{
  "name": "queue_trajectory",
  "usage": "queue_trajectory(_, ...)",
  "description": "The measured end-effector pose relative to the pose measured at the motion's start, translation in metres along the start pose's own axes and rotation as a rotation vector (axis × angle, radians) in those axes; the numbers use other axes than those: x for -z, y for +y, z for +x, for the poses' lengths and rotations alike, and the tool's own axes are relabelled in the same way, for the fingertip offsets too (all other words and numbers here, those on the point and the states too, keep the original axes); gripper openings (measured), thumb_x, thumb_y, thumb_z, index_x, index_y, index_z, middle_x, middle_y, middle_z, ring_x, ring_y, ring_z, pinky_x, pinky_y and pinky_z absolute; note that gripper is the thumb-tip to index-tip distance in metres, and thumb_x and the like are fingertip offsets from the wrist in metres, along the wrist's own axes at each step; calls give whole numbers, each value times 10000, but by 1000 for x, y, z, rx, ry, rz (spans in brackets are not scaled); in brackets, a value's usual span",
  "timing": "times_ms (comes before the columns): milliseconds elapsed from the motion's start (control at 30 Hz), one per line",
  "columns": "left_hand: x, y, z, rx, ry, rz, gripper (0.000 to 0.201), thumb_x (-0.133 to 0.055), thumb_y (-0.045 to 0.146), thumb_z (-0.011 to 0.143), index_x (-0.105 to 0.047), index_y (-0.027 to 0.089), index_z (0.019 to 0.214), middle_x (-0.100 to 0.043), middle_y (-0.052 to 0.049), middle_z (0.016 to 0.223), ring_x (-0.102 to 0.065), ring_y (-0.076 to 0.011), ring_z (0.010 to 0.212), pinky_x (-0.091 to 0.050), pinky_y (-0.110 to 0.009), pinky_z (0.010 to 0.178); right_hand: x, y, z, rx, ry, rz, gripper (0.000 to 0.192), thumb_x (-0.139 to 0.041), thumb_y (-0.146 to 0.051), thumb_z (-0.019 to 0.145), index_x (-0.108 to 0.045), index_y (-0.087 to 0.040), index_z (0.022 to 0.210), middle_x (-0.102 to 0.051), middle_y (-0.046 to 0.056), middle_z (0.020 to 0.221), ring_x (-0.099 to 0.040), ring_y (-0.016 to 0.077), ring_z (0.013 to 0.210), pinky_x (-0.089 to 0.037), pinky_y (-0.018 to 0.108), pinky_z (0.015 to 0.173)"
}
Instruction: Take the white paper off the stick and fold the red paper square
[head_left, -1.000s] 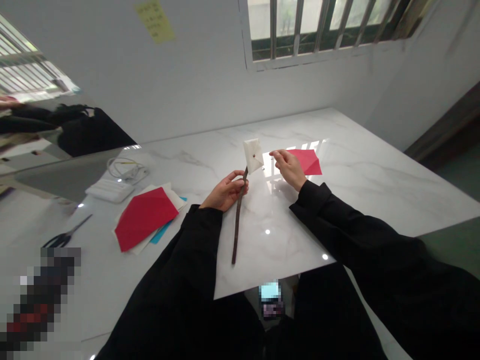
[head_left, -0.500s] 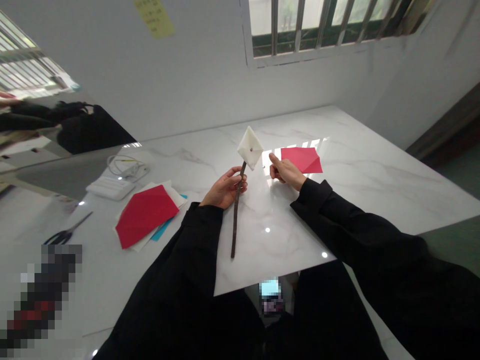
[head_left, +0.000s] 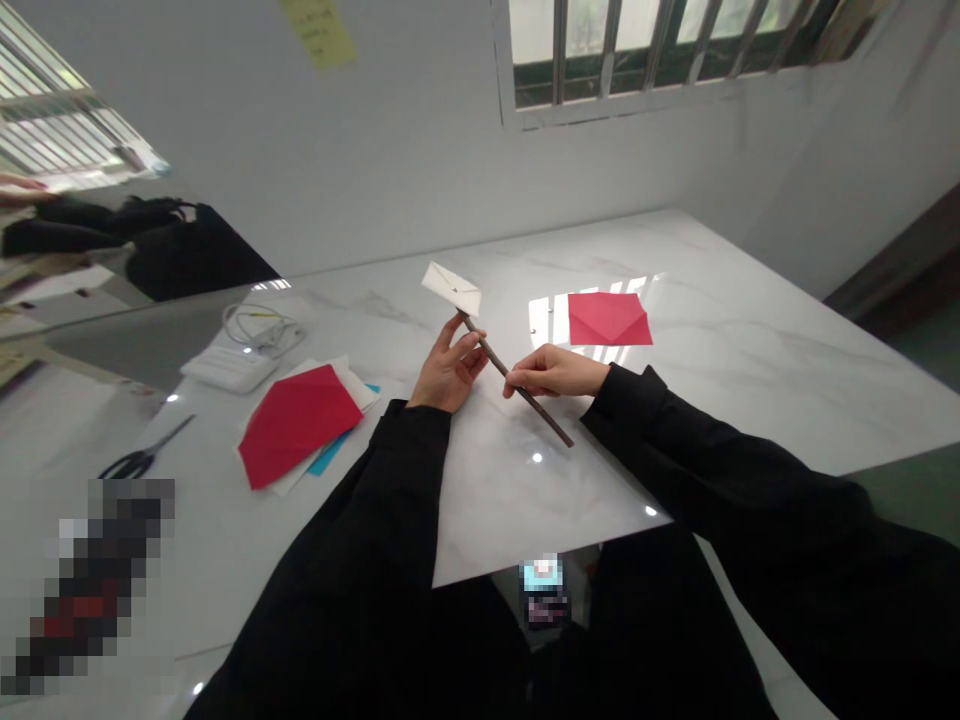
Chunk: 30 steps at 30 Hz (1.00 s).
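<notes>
Both hands are up over the white marble surface (head_left: 675,400), and between them runs a thin dark stick (head_left: 517,385), tilted, its far end up and to the left, its near end down to the right, above the surface. On that far tip sits a folded white paper piece (head_left: 451,287), lying almost flat. The left hand (head_left: 448,368) has the upper part of the stick pinched in its fingers, just below the paper. The right hand (head_left: 553,372) grips the stick lower down, fingers curled round the middle of it. Both sleeves are black. Far right of the hands, a red folded paper (head_left: 607,318) lies flat on the surface, well apart from the stick. Left of the hands there's a stack of paper sheets (head_left: 304,422), red on top with white and blue peeking out beneath. Further left, scissors (head_left: 142,458) lie near the edge, and beyond the stack a white cable (head_left: 259,328) coils beside a white flat box (head_left: 225,368).
</notes>
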<state>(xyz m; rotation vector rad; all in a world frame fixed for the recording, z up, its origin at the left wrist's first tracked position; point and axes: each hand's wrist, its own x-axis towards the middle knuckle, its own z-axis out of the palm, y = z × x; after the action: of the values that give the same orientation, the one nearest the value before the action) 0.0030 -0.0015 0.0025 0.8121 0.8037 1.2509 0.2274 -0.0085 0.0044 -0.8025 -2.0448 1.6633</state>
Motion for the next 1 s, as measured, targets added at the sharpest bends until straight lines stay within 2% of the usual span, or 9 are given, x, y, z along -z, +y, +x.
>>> queue_trajectory(167,2,5,2,17,71,-63,429,-875,222,742,-722,295,1137,-734,26,1006,-672,-109,798,-536,-230,765,4,3,1,-6,-15,36,439,-584,-519,1031,-755,-115,1004,-426,-62,593,-313,74,478,-216,232,442)
queue_trajectory(367,12,10,9,20,173,-184,195,-844,319,801,-724,244,935,-705,-1,944,-650,-131,779,-546,-251,747,4,2,-1,-39,-124,34,422,-628,-516,1017,-755,-114,989,-401,-70,587,-300,71,491,-209,225,446)
queue_trajectory(533,17,8,13,-4,204,-190,163,-825,327,829,-712,228,892,-692,-13,868,-654,-145,759,-565,-251,721,3,-2,-5,-68,-227,29,446,-700,-555,962,-786,-119,1002,-422,-70,573,-299,63,480,-202,223,448)
queue_trajectory(700,18,7,14,-39,217,-144,206,-835,365,834,-732,237,958,-727,-39,945,-683,-174,841,-576,-254,740,3,-5,-8,-79,-308,9,439,-726,-550,940,-813,-126,1017,-486,-61,593,-322,55,484,-211,222,456)
queue_trajectory(833,18,6,14,-53,208,-124,265,-852,391,823,-741,240,1010,-738,-43,965,-689,-178,877,-579,-260,763,2,-5,-8,-81,-312,-21,397,-737,-508,940,-824,-127,1013,-518,-53,601,-352,57,496,-224,224,467)
queue_trajectory(1000,18,6,14,-44,220,-138,200,-841,338,821,-725,224,938,-744,-41,969,-691,-168,861,-575,-250,758,3,-5,-8,-71,-295,-23,383,-735,-484,948,-818,-124,1048,-521,-53,605,-364,56,501,-232,219,469)
